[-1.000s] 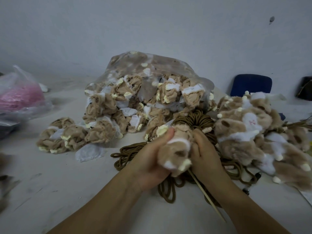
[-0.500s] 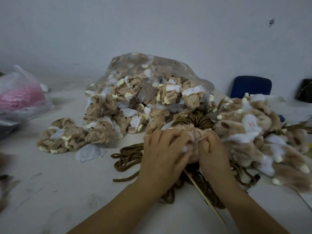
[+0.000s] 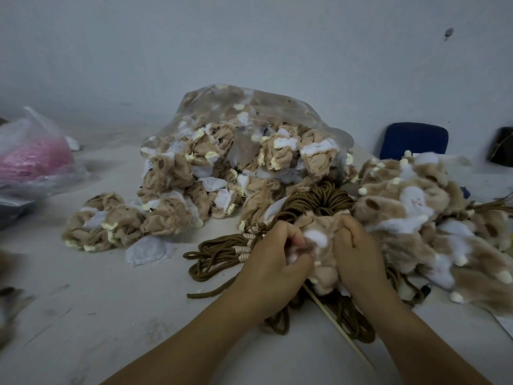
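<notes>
A small tan and white plush toy skin (image 3: 323,269) sits between my two hands over a heap of brown cord (image 3: 222,250). My left hand (image 3: 273,263) grips its left side with curled fingers. My right hand (image 3: 358,254) grips its right side the same way. White lining shows between my thumbs. A thin wooden stick (image 3: 337,326) pokes out from under the toy toward me.
A clear plastic bag (image 3: 249,112) of inside-out tan skins lies behind. Loose skins (image 3: 102,220) lie to the left, fluffy turned skins (image 3: 433,215) pile at the right. A bag with pink material (image 3: 30,159) sits far left. A blue chair back (image 3: 413,138) stands by the wall.
The toy skin was upright between my hands a second ago. Both hands have since closed over it and pulled it open, so white lining now shows between them.
</notes>
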### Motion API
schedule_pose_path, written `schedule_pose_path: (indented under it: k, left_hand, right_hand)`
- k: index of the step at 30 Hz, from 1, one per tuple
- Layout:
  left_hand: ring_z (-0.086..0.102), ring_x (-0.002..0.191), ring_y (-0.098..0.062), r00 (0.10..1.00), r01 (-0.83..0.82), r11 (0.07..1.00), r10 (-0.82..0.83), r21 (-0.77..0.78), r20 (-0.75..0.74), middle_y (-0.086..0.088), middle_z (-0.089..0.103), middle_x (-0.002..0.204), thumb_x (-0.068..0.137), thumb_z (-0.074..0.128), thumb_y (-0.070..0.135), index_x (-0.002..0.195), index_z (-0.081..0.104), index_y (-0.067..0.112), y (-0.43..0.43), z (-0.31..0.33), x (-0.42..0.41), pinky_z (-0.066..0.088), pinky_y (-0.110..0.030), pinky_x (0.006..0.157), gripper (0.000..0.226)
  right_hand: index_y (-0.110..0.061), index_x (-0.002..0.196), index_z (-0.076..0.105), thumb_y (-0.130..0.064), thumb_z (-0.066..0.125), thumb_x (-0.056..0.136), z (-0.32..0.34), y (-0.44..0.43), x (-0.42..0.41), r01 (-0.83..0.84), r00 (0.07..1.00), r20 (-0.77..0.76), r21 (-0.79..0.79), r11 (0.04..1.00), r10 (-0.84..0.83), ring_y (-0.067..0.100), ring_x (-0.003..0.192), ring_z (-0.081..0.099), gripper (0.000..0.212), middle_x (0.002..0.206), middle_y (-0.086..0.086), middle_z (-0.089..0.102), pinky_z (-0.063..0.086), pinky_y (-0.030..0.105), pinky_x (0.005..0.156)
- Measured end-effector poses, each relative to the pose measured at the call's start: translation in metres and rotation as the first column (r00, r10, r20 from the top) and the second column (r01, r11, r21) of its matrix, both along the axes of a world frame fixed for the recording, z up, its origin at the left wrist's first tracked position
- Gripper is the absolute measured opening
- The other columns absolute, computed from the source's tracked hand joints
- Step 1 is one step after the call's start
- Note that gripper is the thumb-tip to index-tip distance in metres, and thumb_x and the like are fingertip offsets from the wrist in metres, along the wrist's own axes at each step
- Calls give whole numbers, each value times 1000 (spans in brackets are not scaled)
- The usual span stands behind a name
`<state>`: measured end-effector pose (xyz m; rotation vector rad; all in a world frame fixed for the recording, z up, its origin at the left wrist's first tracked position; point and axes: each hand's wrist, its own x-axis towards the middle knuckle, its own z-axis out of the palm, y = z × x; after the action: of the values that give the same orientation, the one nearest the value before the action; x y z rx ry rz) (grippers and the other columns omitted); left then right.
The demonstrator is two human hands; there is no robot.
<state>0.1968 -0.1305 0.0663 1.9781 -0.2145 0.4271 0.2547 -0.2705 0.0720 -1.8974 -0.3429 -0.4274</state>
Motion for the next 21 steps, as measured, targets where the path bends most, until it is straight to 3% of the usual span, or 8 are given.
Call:
schedule_pose_path:
  k: [2,4,6,8,10,14,17,21]
  left_hand:
    - [50,66,3,993,90,974,-103,-206,-52,21,58,73,79,68,35,79,55,34,1,6,-1,43,-14,62,14]
    - [58,79,-10,973,153,874,-215,-462,-84,9,61,83,71,72,37,75,62,35,1,8,1,50,-28,72,11]
    - [60,85,-18,969,127,777,-230,-617,-91,-3,63,93,70,72,31,73,66,33,1,7,2,51,-34,76,7]
    - [61,87,-14,991,1,814,-77,-580,-107,2,64,94,71,68,32,74,63,37,2,4,5,52,-30,76,8]
    - [61,82,0,994,-111,887,87,-449,-73,18,64,86,73,64,39,77,56,44,4,1,7,51,-21,70,10]
    - [59,67,5,978,-189,907,208,-376,10,25,62,80,77,62,48,81,51,50,2,0,3,49,-15,56,11]
    - [62,71,4,978,-183,878,209,-443,9,22,65,84,84,67,38,82,55,48,1,1,4,50,-15,59,16]
    - [67,83,-9,996,-80,751,34,-655,-82,1,69,94,88,70,14,94,63,24,5,4,7,53,-21,69,13]
  right_hand:
    - [-20,75,48,1,36,96,-1,-3,4,4,1000,-9,-13,1000,-4,1,64,46,32,70,-5,50,35,3,54]
    - [-8,86,55,1,36,97,-3,-3,8,-24,1000,-8,-71,997,24,10,72,51,24,79,3,54,39,5,61]
    - [-2,86,56,-2,35,98,-5,0,8,-36,999,24,-159,987,41,25,80,51,24,84,8,53,43,24,72]
    - [-22,78,50,-15,38,93,-4,2,4,1,990,141,-186,982,26,23,87,46,21,87,-1,47,39,32,76]
    - [-37,82,41,-35,41,89,0,3,-3,36,977,211,-104,994,-13,13,89,47,8,93,-12,43,41,24,77]
    - [-39,92,46,-73,43,80,1,11,-16,-107,993,44,-65,992,110,4,75,59,36,87,-9,55,52,24,60]
    - [-42,94,45,-70,47,77,-3,16,-17,-138,990,-46,-154,979,132,5,84,62,33,99,-9,57,57,37,70]
    - [-48,91,45,-46,56,86,-4,14,-12,-169,985,-47,-129,977,164,1,83,61,12,101,-9,61,55,22,68]
